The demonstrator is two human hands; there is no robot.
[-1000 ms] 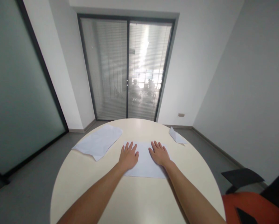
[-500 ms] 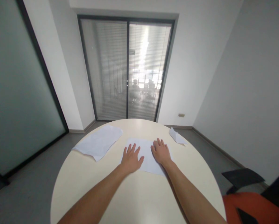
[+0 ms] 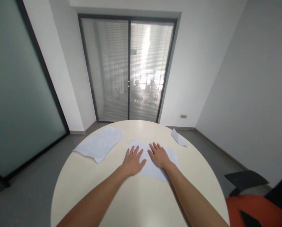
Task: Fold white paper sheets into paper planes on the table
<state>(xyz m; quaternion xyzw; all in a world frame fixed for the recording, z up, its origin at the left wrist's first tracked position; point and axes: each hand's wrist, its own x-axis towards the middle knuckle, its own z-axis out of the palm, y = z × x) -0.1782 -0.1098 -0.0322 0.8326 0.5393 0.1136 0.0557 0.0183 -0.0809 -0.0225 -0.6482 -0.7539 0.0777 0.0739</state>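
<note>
A white sheet of paper point(image 3: 152, 170) lies flat in the middle of the round table, partly covered by both hands. My left hand point(image 3: 132, 160) rests on its left part, palm down with fingers spread. On the same sheet, my right hand point(image 3: 159, 155) also lies palm down, fingers stretched out and slightly apart. Neither hand grips anything. To the left is a larger creased sheet of paper point(image 3: 102, 143), and a small folded piece of paper point(image 3: 178, 138) sits near the table's far right edge.
The round cream table point(image 3: 131, 205) fills the lower middle. An orange and black chair point(image 3: 259, 208) stands close to its right side. Beyond the far edge are a glass door with blinds point(image 3: 105, 72) and white walls.
My right hand has slid slightly left and toward me across the paper, nearer to my left hand. More of the sheet's right part shows. My left hand has barely moved.
</note>
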